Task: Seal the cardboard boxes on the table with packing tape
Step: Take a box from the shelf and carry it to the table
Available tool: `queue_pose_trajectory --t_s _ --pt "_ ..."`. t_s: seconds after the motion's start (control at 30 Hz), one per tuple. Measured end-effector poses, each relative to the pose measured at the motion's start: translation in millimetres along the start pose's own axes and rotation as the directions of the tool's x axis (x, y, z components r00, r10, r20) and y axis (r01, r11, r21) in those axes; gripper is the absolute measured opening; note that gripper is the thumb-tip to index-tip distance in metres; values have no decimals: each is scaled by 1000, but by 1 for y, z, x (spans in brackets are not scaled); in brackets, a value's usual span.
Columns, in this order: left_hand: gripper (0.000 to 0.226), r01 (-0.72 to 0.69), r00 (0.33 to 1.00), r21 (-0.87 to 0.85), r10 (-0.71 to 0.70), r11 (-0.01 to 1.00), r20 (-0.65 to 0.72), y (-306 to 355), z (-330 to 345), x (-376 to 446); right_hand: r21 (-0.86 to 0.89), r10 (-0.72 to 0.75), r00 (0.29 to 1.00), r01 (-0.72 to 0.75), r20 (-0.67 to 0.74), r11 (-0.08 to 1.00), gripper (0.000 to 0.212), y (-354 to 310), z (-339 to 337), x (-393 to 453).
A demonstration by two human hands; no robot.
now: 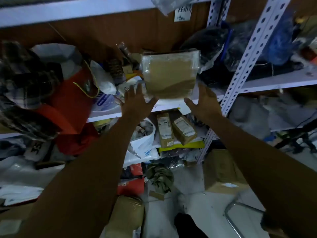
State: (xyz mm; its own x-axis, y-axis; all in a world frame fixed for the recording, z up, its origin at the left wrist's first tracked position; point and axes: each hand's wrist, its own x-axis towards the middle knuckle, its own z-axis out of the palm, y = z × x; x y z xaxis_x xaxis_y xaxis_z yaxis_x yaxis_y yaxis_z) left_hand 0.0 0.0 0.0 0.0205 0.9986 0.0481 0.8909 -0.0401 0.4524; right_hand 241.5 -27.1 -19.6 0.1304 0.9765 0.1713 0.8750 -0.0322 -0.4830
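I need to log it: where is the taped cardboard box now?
The taped cardboard box is at the head view's centre, on the middle shelf's front edge, between open left hand and right hand.

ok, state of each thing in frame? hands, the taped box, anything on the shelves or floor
left hand: open, fingers spread, just left of the box, contact unclear
right hand: open, no grip, just right of the box
taped box: taped shut, tilted, at shelf edge between the hands
two labelled parcels: closed, leaning on the lower shelf
floor box: closed, on the floor
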Motion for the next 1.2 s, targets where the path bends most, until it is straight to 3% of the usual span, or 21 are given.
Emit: queue_pose_trajectory --t_s 0.1,0.17,0.27,0.33,0.43,0.63,0.8,1.0,1.2 --pt "98 36 998 -196 -43 980 -34 5 7 32 149 8 1000 -4 -27 989 89 5 10 35" --pt "90 42 996 -368 -69 929 -61 12 14 49 268 28 1000 -27 0 963 92 6 20 54" --pt "74 109 985 -663 -169 741 -27 25 25 69 482 76 996 -45 -43 875 90 7 34 75" --pt "79 164 978 -773 -206 613 44 31 36 81 617 103 993 -45 -59 786 79 10 41 86" --pt "93 198 965 -756 -260 624 37 36 46 88 701 144 987 -53 -71 711 73 13 51 97" --pt "109 194 966 -764 -256 616 39 37 46 93 693 154 983 -41 -102 720 58 12 57 103" --pt "91 145 976 -733 -216 665 -3 38 32 95 669 132 983 -13 -127 744 58 -3 38 102" --pt "62 -3 998 -798 -54 603 -44 36 22 89 674 236 933 9 -271 739 59 -29 16 71" --pt "100 -39 991 -793 124 608 47 33 12 58 623 363 832 -26 -420 781 57 -44 3 1"
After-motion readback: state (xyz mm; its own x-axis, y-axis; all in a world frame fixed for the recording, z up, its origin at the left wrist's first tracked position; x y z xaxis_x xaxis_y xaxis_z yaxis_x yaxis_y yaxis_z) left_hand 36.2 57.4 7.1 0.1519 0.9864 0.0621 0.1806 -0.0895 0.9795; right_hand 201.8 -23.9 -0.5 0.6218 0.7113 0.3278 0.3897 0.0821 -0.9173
